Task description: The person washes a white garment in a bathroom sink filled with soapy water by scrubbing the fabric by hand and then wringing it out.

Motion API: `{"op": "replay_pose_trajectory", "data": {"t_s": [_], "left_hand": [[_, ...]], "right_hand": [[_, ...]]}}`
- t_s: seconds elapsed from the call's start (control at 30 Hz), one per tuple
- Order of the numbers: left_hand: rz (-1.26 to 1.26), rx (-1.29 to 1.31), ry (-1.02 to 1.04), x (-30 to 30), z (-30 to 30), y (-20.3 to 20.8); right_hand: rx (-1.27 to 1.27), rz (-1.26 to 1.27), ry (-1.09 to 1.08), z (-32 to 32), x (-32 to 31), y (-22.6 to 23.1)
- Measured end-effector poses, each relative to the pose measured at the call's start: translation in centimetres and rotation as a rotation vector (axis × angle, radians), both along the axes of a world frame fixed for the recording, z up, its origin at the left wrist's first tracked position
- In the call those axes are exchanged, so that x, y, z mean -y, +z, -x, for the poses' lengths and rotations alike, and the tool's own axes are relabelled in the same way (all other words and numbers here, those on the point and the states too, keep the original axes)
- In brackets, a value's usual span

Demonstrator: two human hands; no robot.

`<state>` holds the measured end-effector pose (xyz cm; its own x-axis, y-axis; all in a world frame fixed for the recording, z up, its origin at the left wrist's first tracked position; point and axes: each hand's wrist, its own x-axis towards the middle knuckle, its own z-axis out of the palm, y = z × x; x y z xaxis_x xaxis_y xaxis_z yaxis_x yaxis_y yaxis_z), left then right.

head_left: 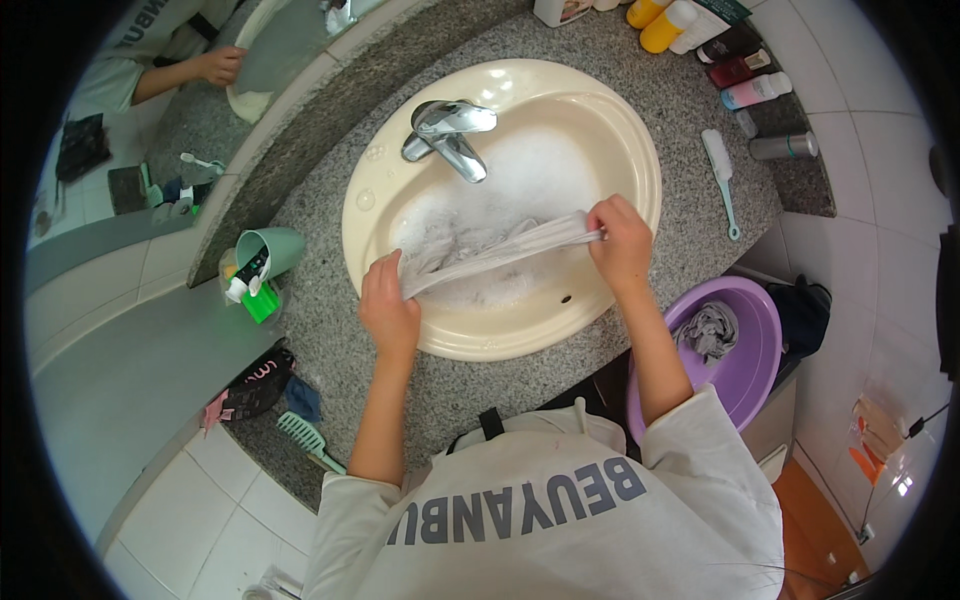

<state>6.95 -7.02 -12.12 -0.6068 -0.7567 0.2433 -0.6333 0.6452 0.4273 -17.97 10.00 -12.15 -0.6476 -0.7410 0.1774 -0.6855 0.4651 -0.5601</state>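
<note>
A wet whitish-grey cloth [500,255] is stretched between my two hands over a cream oval sink [640,150]. My left hand [388,305] is closed on one end near the sink's left front rim. At the right side, my right hand [622,240] grips the other end, raised a little higher. Part of the cloth hangs down into white suds [545,165], which hide its lower folds. The chrome faucet [447,130] stands at the back left of the basin, apart from both hands.
Right of the counter, a purple basin [765,320] holds a crumpled grey cloth [710,332]. A scrubbing brush [718,180] and several bottles [668,27] line the back right. A tipped green cup [275,250] and a green comb [303,435] lie left. A mirror [300,40] borders the back.
</note>
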Motion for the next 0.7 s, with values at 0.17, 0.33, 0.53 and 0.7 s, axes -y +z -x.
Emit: {"op": "replay_pose_trajectory", "data": {"t_s": [0.17, 0.33, 0.53, 0.7], "left_hand": [[-0.527, -0.236, 0.026, 1.9, -2.2, 2.5], [-1.024, -0.307, 0.265, 4.3, -3.8, 4.8], [-1.689, -0.49, 0.283, 9.0, -5.9, 5.7], [-1.702, -0.5, 0.199, 9.7, -4.7, 7.6]], "right_hand": [[0.286, 0.14, -0.152, 2.1, -0.8, 0.9], [0.852, -0.067, 0.119, 4.1, -1.3, 2.0], [1.386, -0.03, 0.019, 6.2, -0.8, 2.8], [1.155, -0.482, 0.792, 8.7, -1.0, 3.7]]}}
